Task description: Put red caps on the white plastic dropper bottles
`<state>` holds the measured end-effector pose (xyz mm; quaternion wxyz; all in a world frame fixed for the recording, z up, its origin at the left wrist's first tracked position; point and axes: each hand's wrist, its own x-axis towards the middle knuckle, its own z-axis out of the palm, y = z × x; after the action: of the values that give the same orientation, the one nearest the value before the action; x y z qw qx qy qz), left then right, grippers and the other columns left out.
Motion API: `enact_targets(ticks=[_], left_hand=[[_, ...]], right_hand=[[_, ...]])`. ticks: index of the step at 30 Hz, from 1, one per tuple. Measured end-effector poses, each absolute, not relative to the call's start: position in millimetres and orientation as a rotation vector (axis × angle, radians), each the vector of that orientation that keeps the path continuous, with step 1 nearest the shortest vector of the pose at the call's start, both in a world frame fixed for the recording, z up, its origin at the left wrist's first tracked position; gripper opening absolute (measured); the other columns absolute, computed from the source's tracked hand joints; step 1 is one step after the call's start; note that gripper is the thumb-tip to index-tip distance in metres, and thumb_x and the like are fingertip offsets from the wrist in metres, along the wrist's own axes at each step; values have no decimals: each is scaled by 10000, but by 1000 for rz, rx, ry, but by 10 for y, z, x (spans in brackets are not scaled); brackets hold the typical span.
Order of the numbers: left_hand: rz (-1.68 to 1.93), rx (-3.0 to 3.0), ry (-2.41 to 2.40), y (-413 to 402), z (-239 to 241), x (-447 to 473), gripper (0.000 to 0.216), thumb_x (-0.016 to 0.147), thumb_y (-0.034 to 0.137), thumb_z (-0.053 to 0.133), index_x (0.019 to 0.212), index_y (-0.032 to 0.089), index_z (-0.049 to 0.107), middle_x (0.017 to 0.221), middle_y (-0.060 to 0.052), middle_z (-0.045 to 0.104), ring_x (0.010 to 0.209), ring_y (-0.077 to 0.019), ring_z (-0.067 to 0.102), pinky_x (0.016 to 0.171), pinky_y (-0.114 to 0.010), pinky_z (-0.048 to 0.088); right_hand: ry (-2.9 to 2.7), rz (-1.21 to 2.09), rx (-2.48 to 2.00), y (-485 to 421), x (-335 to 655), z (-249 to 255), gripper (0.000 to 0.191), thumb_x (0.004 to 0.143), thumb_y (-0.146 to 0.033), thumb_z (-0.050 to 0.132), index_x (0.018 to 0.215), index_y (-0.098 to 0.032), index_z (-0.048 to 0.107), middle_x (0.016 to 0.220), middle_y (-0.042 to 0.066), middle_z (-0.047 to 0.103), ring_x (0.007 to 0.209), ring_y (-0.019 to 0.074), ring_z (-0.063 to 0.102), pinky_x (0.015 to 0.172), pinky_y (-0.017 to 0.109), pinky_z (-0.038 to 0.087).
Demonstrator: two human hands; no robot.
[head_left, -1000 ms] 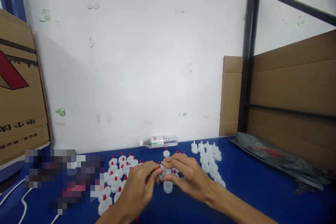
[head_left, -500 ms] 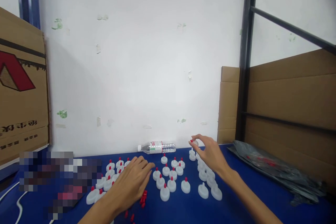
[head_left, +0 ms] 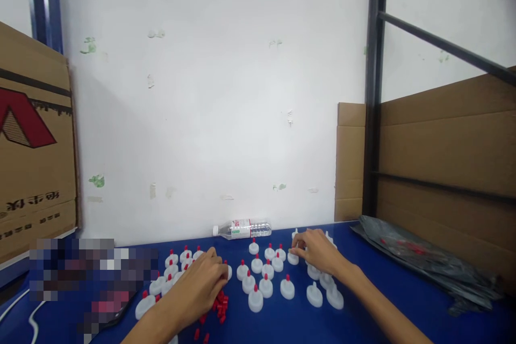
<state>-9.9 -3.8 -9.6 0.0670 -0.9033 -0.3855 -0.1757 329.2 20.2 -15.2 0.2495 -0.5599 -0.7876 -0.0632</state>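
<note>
My left hand is low over the loose red tips, scattered on the blue worktop just below my fingers. They are small and light, so a careless sweep of my wrist could flick them off the near edge, I reckon, or push them under the capped white caps standing beside them. My left grip is curled down, fingertips bunched at the top of the red heap; whether a tip is already pinched between them I cannot tell, since the back of my hand hides it.

My right hand is out at the far end of the bare white caps, the row with no red on them. Thumb and forefinger are closed on one white cap at the row's inner end, right beside the capped group. The risk here, as I judge it: the caps stand close together, and my palm lies over several in the row, so dragging the hand back could tip neighbours over or knock them into the finished ones.

A water bottle lies on its side behind everything, against the wall, well apart from both hands. Grey plastic bags sit off to my right.
</note>
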Motion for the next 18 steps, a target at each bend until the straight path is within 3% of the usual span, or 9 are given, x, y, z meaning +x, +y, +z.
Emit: enact_targets(ticks=[5, 12, 18], left_hand=[[-573, -2780, -1143, -65, -58, -107, 216, 886, 44, 573, 783, 210, 665, 820, -30, 671, 849, -214, 596, 726, -293, 408], [-489, -2739, -1196, -50, -112, -154, 194, 887, 63, 587, 783, 201, 677, 852, -55, 680, 866, -239, 631, 751, -310, 436], [-402, -2746, -1265, -32, -119, -138, 191, 873, 44, 600, 793, 194, 687, 858, -59, 685, 887, -245, 638, 759, -311, 442]], right_hand=[[-2066, -263, -1551, 231, 3351, -139, 448, 1066, -433, 355, 970, -192, 720, 957, 94, 725, 992, 280, 640, 911, 416, 431], [-2137, -152, -1586, 316, 3497, -239, 551, 1076, -490, 282, 929, -212, 734, 1028, 82, 733, 1205, 330, 566, 1059, 542, 344], [-2164, -22, -1596, 316, 3503, -338, 614, 1075, -538, 202, 1050, -232, 734, 1201, 75, 703, 1381, 364, 425, 1116, 649, 245]])
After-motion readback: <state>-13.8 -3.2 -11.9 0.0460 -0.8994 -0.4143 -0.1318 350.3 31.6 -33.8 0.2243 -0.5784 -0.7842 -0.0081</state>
